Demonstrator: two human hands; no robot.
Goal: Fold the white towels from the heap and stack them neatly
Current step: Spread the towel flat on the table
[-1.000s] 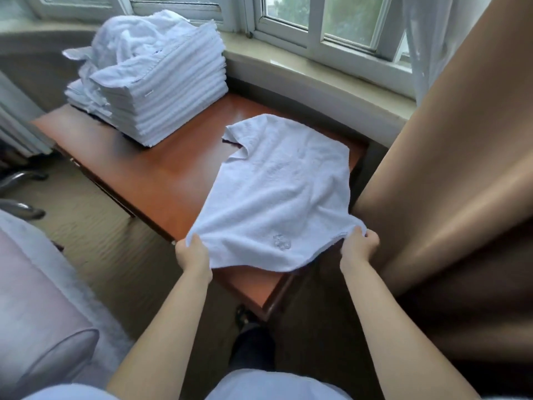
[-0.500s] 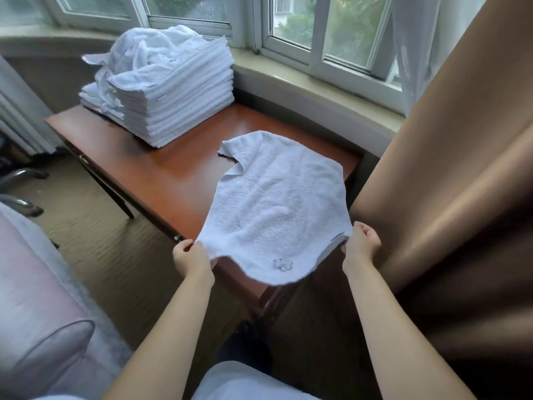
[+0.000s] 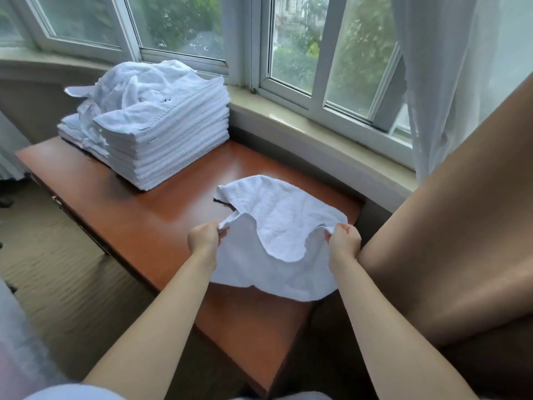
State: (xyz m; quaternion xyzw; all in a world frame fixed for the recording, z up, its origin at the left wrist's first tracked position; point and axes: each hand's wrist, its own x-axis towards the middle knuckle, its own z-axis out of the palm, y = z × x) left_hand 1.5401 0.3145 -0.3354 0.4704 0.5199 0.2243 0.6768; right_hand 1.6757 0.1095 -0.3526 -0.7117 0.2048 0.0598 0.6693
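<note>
A white towel (image 3: 284,223) lies on the reddish wooden table (image 3: 161,215), its near edge lifted and doubled forward over itself. My left hand (image 3: 203,239) pinches the towel's left near corner, and my right hand (image 3: 344,241) pinches the right near corner. Both hands hover above the middle of the towel. A tall stack of folded white towels (image 3: 173,145) stands at the table's far left. A heap of crumpled white towels (image 3: 129,88) lies on and behind that stack.
A window sill (image 3: 317,134) runs behind the table. A tan curtain (image 3: 450,241) hangs close on the right, with a sheer white curtain (image 3: 461,67) above it. Carpeted floor (image 3: 57,269) lies to the left, and a pale seat edge (image 3: 17,356) is at bottom left.
Both hands have carried the towel's near corners up and forward, away from me, folding the near half over the far half. The view has tilted up toward the window.
</note>
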